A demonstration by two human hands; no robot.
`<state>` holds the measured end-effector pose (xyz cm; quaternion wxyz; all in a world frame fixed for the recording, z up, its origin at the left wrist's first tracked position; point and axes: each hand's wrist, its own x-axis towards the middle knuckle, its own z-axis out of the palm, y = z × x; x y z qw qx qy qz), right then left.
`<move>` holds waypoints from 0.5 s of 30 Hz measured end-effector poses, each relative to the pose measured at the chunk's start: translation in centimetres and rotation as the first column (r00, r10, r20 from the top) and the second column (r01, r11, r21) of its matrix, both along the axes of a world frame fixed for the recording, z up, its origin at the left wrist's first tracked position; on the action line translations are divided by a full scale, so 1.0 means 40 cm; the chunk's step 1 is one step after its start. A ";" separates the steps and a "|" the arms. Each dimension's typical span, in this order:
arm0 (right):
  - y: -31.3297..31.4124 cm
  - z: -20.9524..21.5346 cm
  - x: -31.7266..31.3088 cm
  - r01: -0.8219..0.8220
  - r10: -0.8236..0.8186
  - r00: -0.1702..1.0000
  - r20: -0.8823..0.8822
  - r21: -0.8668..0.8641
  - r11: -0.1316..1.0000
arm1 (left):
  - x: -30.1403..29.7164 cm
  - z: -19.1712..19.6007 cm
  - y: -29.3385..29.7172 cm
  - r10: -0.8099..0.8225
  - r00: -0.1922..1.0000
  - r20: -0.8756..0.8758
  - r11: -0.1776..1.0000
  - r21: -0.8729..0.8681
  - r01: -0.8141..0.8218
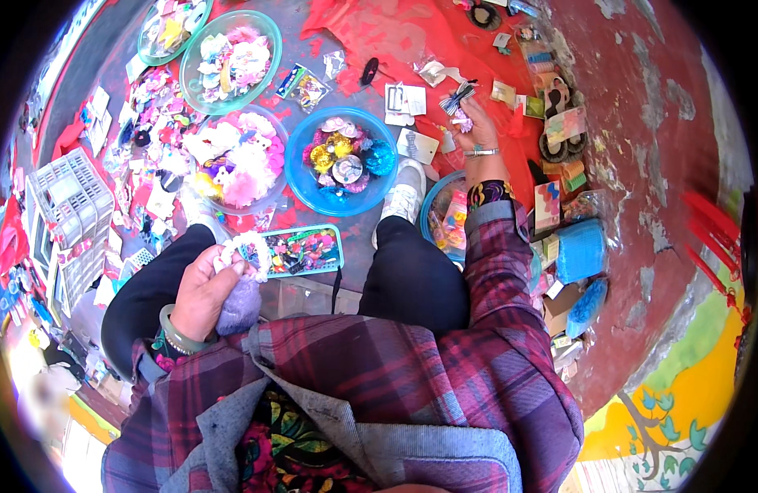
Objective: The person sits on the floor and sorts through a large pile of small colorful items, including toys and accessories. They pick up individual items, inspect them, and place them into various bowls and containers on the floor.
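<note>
Above the left hand (pixel 200 289), closed around a lilac fluffy piece (pixel 238 306), a white scrunchie (pixel 246 248) sits loosely and could slip off. Pinched lightly in the right hand (pixel 476 125), a small striped bow (pixel 458 100) might drop among the clutter on the red cloth (pixel 379 37).

The purple fluff (pixel 238 306) is partly hidden by the left hand (pixel 205 289). The far bowl (pixel 172 29) is cut off by the top edge. The bits in the right hand (pixel 475 122) are too small to be told.
</note>
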<state>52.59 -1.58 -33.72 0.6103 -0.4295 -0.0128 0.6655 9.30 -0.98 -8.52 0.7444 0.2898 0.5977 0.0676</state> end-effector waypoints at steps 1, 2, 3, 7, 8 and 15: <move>0.003 0.016 -0.011 -0.019 0.020 0.999 -0.040 0.021 1.000 | -0.001 -0.003 -0.003 0.011 1.000 -0.005 1.000 0.003 -0.011; 0.004 0.000 -0.010 -0.083 0.101 0.988 -0.113 0.158 0.984 | -0.001 -0.005 -0.006 0.022 1.000 -0.011 1.000 0.005 -0.022; 0.014 0.013 -0.024 -0.096 0.119 0.986 -0.116 0.187 0.978 | -0.002 -0.006 -0.007 0.022 1.000 -0.009 1.000 0.007 -0.022; 0.052 0.074 -0.093 -0.179 0.198 0.978 -0.066 0.215 0.960 | -0.006 0.002 -0.005 0.037 0.999 0.006 0.999 0.004 -0.037; 0.063 0.094 -0.109 -0.214 0.237 0.968 -0.084 0.217 0.952 | -0.006 0.005 -0.005 0.046 0.999 0.012 0.999 0.002 -0.046; 0.102 0.335 -0.257 -0.464 0.454 0.883 0.116 0.360 0.809 | -0.039 0.037 -0.016 0.117 0.938 0.326 0.989 0.048 -0.140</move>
